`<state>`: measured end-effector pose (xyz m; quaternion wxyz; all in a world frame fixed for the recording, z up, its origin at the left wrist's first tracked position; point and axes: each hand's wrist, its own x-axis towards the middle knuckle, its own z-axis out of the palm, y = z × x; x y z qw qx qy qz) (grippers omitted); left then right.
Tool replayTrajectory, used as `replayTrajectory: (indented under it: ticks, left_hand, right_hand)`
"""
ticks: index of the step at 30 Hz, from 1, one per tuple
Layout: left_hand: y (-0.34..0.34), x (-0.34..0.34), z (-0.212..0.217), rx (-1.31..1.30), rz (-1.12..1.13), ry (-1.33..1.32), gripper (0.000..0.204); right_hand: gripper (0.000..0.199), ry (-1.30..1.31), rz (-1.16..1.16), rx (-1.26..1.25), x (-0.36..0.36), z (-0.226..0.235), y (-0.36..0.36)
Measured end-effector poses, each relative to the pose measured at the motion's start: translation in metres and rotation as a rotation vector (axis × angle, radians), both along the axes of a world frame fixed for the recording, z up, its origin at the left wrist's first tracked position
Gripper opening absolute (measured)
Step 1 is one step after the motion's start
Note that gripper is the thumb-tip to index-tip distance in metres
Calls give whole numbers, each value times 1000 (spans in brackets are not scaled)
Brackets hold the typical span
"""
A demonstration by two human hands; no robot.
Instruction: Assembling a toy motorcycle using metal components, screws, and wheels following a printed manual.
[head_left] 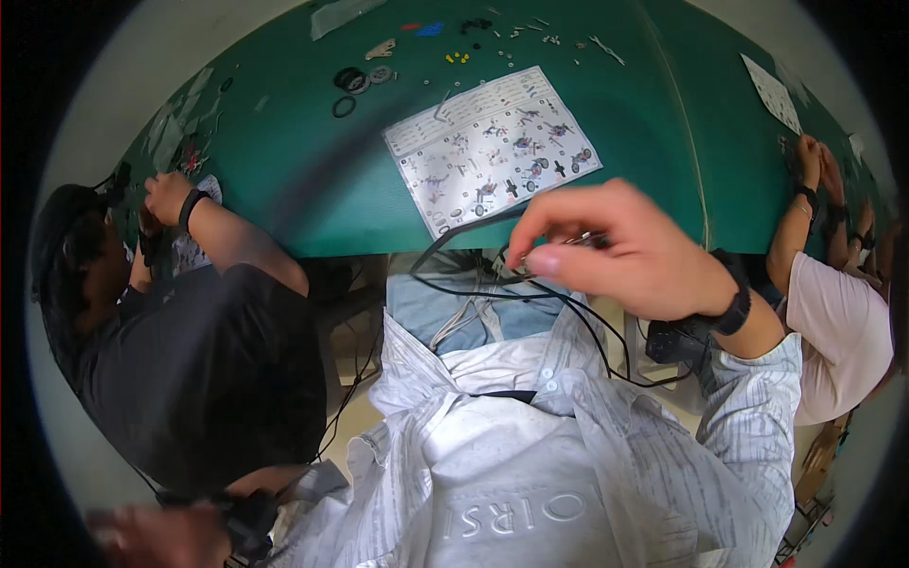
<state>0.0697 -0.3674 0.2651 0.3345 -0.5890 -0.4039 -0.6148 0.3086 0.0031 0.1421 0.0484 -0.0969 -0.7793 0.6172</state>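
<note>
My right hand (620,251) is raised before the table's near edge, above my lap. Its thumb and fingers are closed round a small silvery metal piece (589,239), mostly hidden by the fingers, so its exact kind does not show. Far down at the lower left, my left hand (170,537) is out beside my body, away from the table and smeared by motion. Nothing can be made out in it. A printed sheet of assembly pictures (492,147) lies on the green table (294,123) beyond my right hand. A small bent metal piece (442,106) rests on that sheet.
Black rings and wheels (350,83), a beige piece (382,49), yellow bits (457,59) and pliers-like metal pieces (607,50) lie farther back. Black cables (615,331) loop across my lap. A person in black (208,360) sits left, another in pale pink (838,331) right.
</note>
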Motion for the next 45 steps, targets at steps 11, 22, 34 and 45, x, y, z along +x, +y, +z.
replayTrajectory:
  ticks: [11,22,34,45]
  left_hand:
    - [161,16,-145,-557,-959,-338,41]
    - [238,16,-243,-1580,-878,180,20]
    - [195,35,-313,-1563,-213,818,24]
    - [214,40,-220,-1010,-141,849,38]
  right_hand:
    - [34,-286,300,153,-15,-124,-53]
    - [34,-94,294,81,-23,-157,-102]
    - [28,-275,373,185,8,-72,-12]
    - [28,140,-67,193,-62,-70,40]
